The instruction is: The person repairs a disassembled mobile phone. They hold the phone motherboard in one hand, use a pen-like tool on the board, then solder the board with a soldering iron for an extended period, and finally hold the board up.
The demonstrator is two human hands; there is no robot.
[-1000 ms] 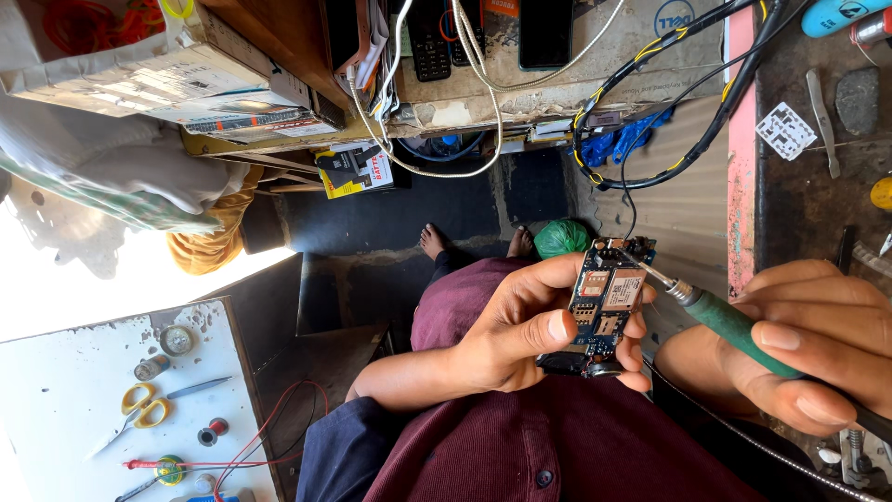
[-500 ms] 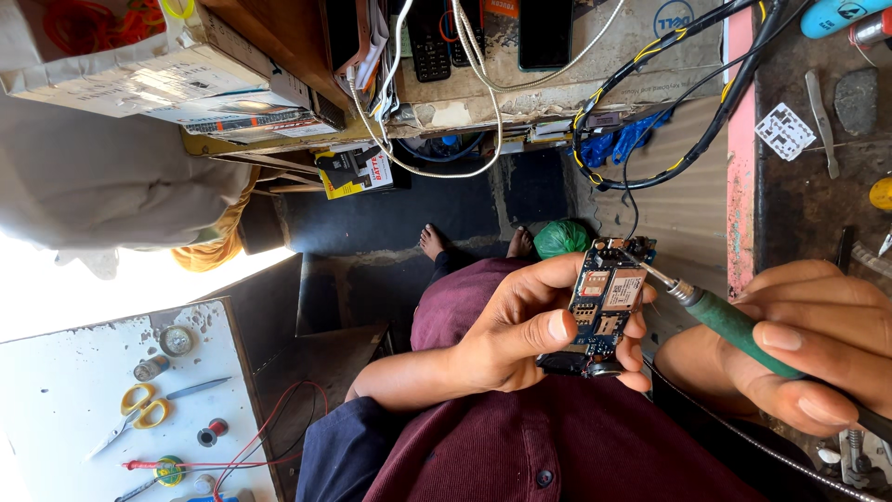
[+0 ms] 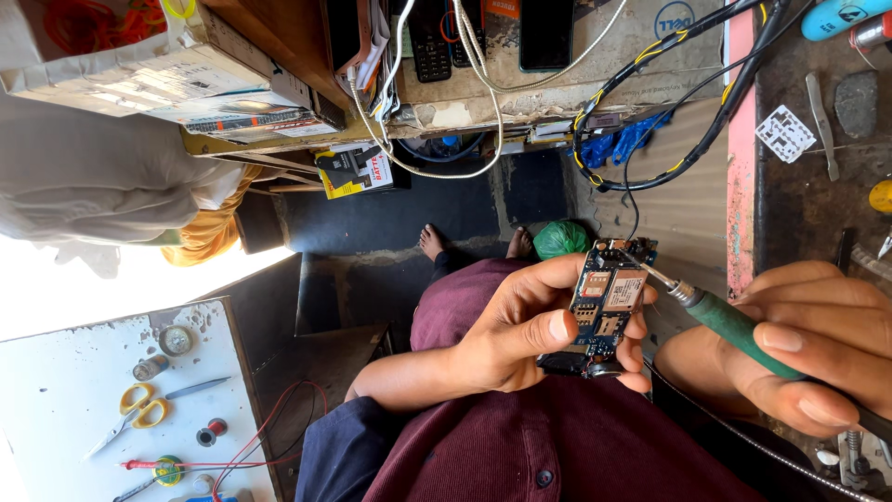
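My left hand [image 3: 520,325] grips a small blue phone circuit board [image 3: 609,302] over my lap, thumb pressed on its face and fingers wrapped behind it. My right hand [image 3: 818,349] holds a green-handled soldering iron [image 3: 734,321] like a pen. The iron's metal tip [image 3: 650,271] touches the board's upper right edge. My maroon shirt [image 3: 576,446] fills the bottom of the view, and my bare feet [image 3: 432,244] show on the dark floor beyond.
A dark workbench [image 3: 808,186] with tools runs along the right. A cluttered shelf [image 3: 483,84] holds phones, cables and boxes at the top. A white table [image 3: 74,409] at bottom left carries yellow scissors [image 3: 135,409] and small parts. A person in pale cloth [image 3: 102,177] stands at the left.
The person in pale cloth at the left has shifted, with the cloth hanging higher. Both my hands, the board and the iron have stayed in place.
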